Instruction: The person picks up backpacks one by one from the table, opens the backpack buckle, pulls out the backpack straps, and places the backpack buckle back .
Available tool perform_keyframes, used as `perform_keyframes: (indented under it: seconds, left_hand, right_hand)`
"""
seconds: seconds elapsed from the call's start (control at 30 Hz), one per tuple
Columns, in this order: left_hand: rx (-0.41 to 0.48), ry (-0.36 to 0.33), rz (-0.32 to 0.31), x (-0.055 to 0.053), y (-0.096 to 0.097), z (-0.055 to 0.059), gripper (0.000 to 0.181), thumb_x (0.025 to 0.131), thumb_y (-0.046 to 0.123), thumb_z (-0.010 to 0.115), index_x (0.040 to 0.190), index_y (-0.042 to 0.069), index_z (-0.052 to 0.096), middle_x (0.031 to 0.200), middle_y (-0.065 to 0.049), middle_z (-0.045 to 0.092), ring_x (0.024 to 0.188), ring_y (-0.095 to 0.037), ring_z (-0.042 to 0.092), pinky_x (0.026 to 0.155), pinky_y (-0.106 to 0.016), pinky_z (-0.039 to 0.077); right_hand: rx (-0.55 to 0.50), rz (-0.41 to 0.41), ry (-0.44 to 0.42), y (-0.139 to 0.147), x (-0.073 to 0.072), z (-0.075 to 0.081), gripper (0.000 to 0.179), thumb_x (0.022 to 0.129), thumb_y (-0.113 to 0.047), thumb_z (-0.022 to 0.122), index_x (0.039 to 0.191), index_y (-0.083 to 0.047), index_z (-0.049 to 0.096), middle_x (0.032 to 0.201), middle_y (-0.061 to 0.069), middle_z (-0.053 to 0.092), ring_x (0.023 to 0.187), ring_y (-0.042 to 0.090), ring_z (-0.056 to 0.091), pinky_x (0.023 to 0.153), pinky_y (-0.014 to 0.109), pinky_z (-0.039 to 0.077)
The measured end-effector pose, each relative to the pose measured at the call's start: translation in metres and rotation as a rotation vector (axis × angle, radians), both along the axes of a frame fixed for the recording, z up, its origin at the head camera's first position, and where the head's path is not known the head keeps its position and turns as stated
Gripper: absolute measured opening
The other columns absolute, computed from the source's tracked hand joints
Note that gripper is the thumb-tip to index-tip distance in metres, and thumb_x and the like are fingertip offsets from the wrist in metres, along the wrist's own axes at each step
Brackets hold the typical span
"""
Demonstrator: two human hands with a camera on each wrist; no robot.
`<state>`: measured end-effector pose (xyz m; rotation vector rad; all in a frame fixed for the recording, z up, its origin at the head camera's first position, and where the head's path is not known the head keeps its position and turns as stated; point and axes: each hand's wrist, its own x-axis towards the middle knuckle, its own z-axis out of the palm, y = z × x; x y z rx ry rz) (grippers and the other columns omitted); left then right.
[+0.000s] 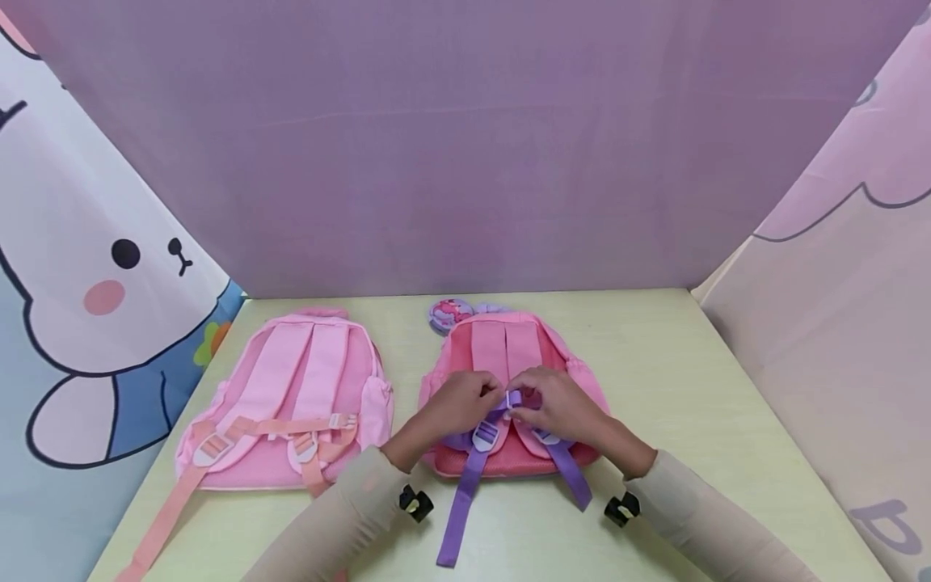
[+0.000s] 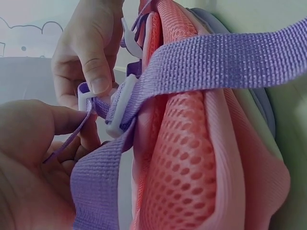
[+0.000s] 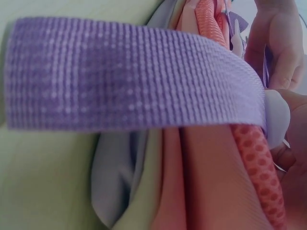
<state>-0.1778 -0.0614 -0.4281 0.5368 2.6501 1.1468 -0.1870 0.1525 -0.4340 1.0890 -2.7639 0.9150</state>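
Observation:
A pink backpack [image 1: 525, 343] with purple straps lies on the table, its back panel and shoulder straps facing up. Over its middle, both hands meet at a thin purple chest strap [image 1: 515, 398] with a white plastic buckle [image 2: 86, 101]. The left hand [image 1: 463, 402] pinches this strap by the buckle, and a loose strap end hangs past its fingers. From the other side the right hand [image 1: 556, 402] grips the buckle, thumb on top. Below the hands, wide purple webbing [image 1: 462, 505] runs through a white adjuster [image 1: 485, 436] toward the near side. The right fingertips are partly hidden in the right wrist view.
On the left lies a second, paler pink backpack [image 1: 280, 380] with peach straps [image 1: 167, 517] trailing to the near edge. A round purple pouch [image 1: 449, 315] sits behind the first backpack. A purple panel [image 1: 465, 162] stands at the back, printed cloths on both sides.

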Motion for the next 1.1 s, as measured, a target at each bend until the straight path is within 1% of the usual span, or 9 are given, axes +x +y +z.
perform_keyframes:
  seconds: [0.2,0.43,0.63,0.83,1.1]
  left_hand:
    - [0.004,-0.012,-0.001,-0.001,0.000,-0.001,0.016,0.103,0.023,0.058,0.099,0.013,0.070,0.077,0.004,0.061,0.066,-0.007,0.053,0.058,-0.021,0.042]
    - [0.024,-0.005,-0.035,0.000,-0.004,-0.003,0.013,0.102,0.022,0.061,0.099,0.013,0.069,0.077,0.004,0.060,0.066,-0.007,0.052,0.058,-0.020,0.043]
    - [0.020,0.000,-0.055,0.001,-0.010,-0.004,0.013,0.102,0.023,0.062,0.098,0.013,0.069,0.075,0.005,0.059,0.064,-0.007,0.051,0.057,-0.020,0.042]
    - [0.021,0.008,-0.050,0.002,-0.016,-0.004,0.012,0.100,0.019,0.060,0.096,0.012,0.070,0.074,0.005,0.058,0.064,-0.007,0.051,0.057,-0.020,0.042]
    - [0.019,0.008,-0.038,0.002,-0.019,-0.002,0.014,0.100,0.016,0.058,0.094,0.012,0.070,0.072,0.005,0.058,0.064,-0.008,0.052,0.057,-0.021,0.042]
  right_hand:
    - [-0.005,0.001,0.005,0.001,0.000,0.000,0.026,0.086,-0.022,0.082,0.110,-0.014,0.073,0.100,-0.003,0.072,0.087,0.008,0.059,0.078,0.026,0.052]
    - [-0.009,-0.008,0.007,0.000,0.000,0.000,0.025,0.086,-0.022,0.082,0.108,-0.014,0.073,0.098,-0.003,0.071,0.086,0.009,0.059,0.077,0.026,0.053]
    - [-0.008,-0.015,0.011,0.000,0.001,0.001,0.025,0.086,-0.023,0.082,0.108,-0.013,0.073,0.097,-0.003,0.071,0.086,0.010,0.060,0.076,0.027,0.053]
    - [-0.010,-0.016,0.008,0.000,0.001,0.002,0.025,0.086,-0.023,0.082,0.108,-0.013,0.074,0.096,-0.003,0.071,0.084,0.010,0.060,0.075,0.026,0.053]
    - [0.006,-0.027,-0.006,0.001,0.002,0.003,0.025,0.087,-0.025,0.082,0.108,-0.014,0.073,0.095,-0.005,0.070,0.084,0.008,0.058,0.074,0.023,0.051]
